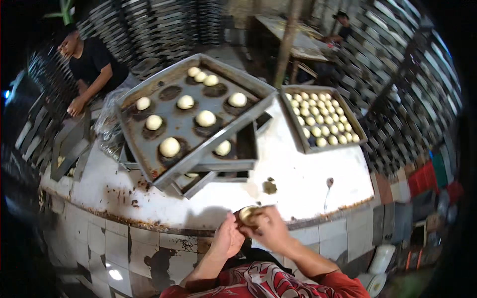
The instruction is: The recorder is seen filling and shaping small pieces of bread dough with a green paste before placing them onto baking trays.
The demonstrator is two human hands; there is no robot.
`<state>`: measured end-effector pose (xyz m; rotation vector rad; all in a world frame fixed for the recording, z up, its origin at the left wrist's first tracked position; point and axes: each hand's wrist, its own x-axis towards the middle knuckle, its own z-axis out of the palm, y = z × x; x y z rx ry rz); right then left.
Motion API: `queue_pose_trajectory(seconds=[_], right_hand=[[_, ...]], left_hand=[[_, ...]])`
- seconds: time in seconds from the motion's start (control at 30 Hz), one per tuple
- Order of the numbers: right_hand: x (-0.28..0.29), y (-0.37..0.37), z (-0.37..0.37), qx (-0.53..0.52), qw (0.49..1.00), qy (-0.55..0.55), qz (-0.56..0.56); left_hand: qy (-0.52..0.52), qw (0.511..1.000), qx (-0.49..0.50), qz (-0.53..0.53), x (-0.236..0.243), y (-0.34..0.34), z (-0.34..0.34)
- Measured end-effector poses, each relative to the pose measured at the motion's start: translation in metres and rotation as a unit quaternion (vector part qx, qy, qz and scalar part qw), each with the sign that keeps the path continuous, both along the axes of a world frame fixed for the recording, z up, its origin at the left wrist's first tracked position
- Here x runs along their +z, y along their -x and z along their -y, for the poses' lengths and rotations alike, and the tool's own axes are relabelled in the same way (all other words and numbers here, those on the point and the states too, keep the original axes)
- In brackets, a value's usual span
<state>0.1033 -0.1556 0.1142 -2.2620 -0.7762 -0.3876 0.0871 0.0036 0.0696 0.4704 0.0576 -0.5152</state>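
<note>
My right hand (271,231) is closed on a small round brass-coloured metal dish (248,215), held just past the table's near edge. Close to its left side is my left hand (229,237), loosely cupped with the palm turned toward the dish; what its far fingers touch is hidden. Ahead of both hands, a large metal baking tray (198,133) carries several pale round dough balls (205,118), spaced apart among dark round stains. It rests tilted on other stacked trays (208,181), where another dough ball (223,147) shows.
A smaller tray (304,144) at the right holds rows of dough balls. The white table (308,184) has rusty stains along its near edge. Clear plastic (110,116) lies left of the large tray. A person (99,62) works at the far left, another person (343,27) at the far right.
</note>
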Motion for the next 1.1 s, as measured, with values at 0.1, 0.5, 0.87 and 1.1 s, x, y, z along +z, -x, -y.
queue_pose_trajectory(seconds=[0.1, 0.5, 0.87, 1.1], right_hand=[[-0.030, 0.063, -0.001, 0.049, 0.996, -0.033, -0.061], [-0.146, 0.011, 0.002, -0.273, 0.949, -0.147, -0.065], [-0.158, -0.077, 0.018, -0.348, 0.935, 0.062, -0.002], [-0.146, -0.061, 0.021, -0.240, 0.960, 0.142, 0.033]], left_hand=[[-0.147, 0.980, 0.026, -0.131, -0.017, 0.021, 0.019], [-0.146, 0.980, 0.054, -0.124, -0.074, 0.191, -0.025], [-0.153, 0.940, 0.254, -0.169, -0.090, 0.254, -0.071], [-0.101, 0.954, 0.258, -0.116, -0.090, 0.185, -0.031]])
